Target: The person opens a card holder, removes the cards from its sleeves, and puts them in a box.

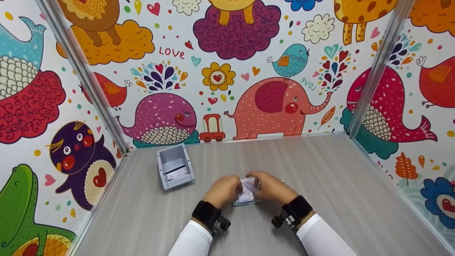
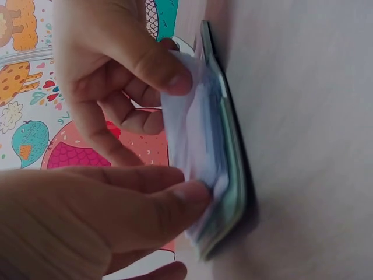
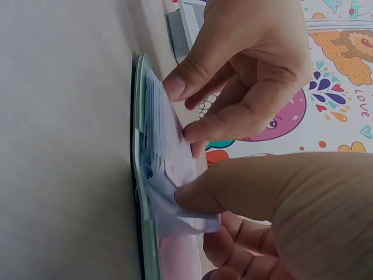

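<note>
A card holder [image 1: 245, 196] with a green cover and a stack of clear sleeves [image 3: 166, 131] lies opened on the table between both hands. My left hand [image 1: 224, 190] holds the sleeves by their left edge, thumb at the edge and fingertips on top. In the right wrist view, a pinkish card [image 3: 178, 140] shows under its fingers. My right hand [image 1: 273, 186] pinches a lifted clear sleeve [image 2: 185, 102] between thumb and fingers, bending it up from the stack. The green cover [image 2: 236, 169] rests flat beneath.
Left of the hands stands a grey box [image 1: 180, 184], with pale cards [image 1: 177, 174] in its near part. Printed wall panels [image 1: 220, 124] close off the back and sides of the wood-grain table [image 1: 320, 170]. Each wrist wears a black strap [image 1: 206, 212] with a camera.
</note>
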A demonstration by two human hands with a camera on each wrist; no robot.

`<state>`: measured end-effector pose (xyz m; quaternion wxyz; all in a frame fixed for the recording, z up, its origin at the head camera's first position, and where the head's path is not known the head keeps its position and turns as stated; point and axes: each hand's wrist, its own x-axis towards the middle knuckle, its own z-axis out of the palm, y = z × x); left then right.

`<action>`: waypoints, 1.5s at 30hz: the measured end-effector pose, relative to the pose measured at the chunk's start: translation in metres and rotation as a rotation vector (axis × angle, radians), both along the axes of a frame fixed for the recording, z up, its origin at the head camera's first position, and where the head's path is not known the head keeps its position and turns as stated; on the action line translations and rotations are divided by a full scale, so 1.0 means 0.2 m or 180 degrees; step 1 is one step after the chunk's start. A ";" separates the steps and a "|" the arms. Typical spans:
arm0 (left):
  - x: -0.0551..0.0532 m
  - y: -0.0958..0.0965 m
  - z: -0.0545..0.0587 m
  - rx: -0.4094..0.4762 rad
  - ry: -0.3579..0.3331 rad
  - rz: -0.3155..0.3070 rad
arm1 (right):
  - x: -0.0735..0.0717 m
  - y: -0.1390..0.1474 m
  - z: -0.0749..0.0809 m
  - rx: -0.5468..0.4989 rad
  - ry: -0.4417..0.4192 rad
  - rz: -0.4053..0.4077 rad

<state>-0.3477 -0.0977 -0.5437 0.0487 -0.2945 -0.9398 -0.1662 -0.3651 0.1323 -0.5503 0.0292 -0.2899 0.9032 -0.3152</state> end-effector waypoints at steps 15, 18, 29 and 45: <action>0.00 0.00 0.00 -0.0107 -0.0018 0.0050 | -0.03 0.02 0.00 -0.0137 -0.0214 -0.0971; 0.00 0.00 0.00 -0.0103 0.0004 0.0048 | -0.04 0.02 0.00 -0.0138 -0.0313 -0.1153; 0.01 0.01 0.00 -0.0143 -0.0082 0.0147 | -0.08 0.06 -0.03 -0.0180 -0.0046 -0.1126; 0.02 0.01 -0.01 -0.0101 -0.0122 0.0280 | -0.06 0.08 0.00 0.0002 -0.0392 -0.1510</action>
